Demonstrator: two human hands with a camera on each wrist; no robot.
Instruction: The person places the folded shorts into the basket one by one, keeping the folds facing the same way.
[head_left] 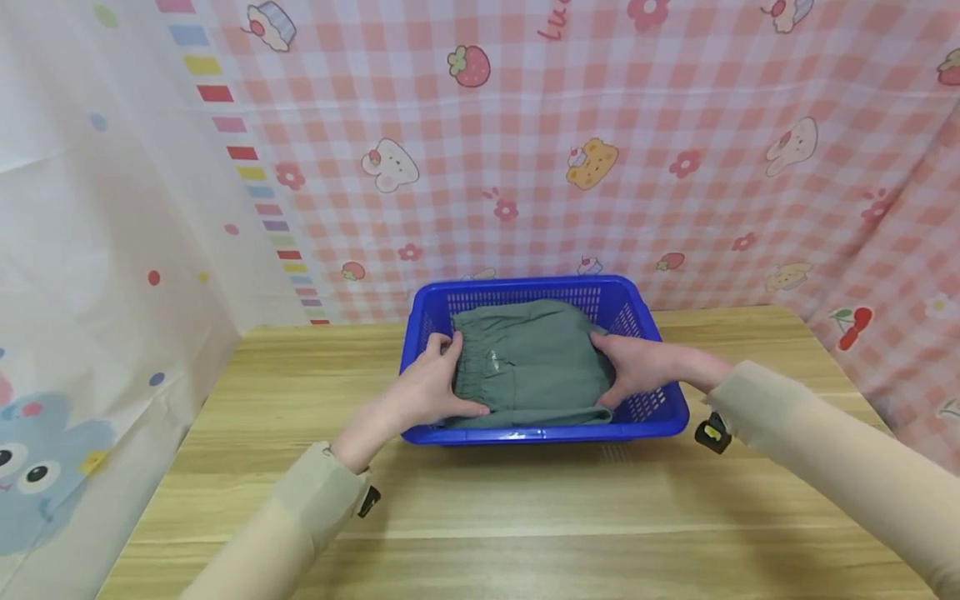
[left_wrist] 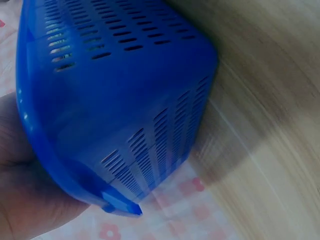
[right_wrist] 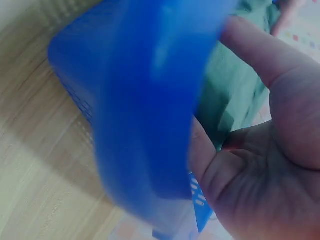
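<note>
A folded pair of green trousers (head_left: 543, 358) lies inside a blue plastic basket (head_left: 525, 436), with the gathered elastic waistband on the left. My left hand (head_left: 416, 387) holds the waistband end, thumb along the near side and fingers toward the back. At the opposite end my right hand (head_left: 643, 362) grips the folded cloth between thumb and fingers. The right wrist view shows the right hand (right_wrist: 270, 160) inside the rim, curved around the green cloth (right_wrist: 230, 85). Only part of the left hand (left_wrist: 25, 195) appears behind the basket wall (left_wrist: 115, 95) in the left wrist view.
The basket stands toward the back of a wood-grain table (head_left: 517, 517). Behind it hangs a pink checked curtain (head_left: 525, 108) with cartoon prints, and a white printed sheet (head_left: 97, 233) hangs at the left. Small dark devices (head_left: 713, 433) sit at both cuffs.
</note>
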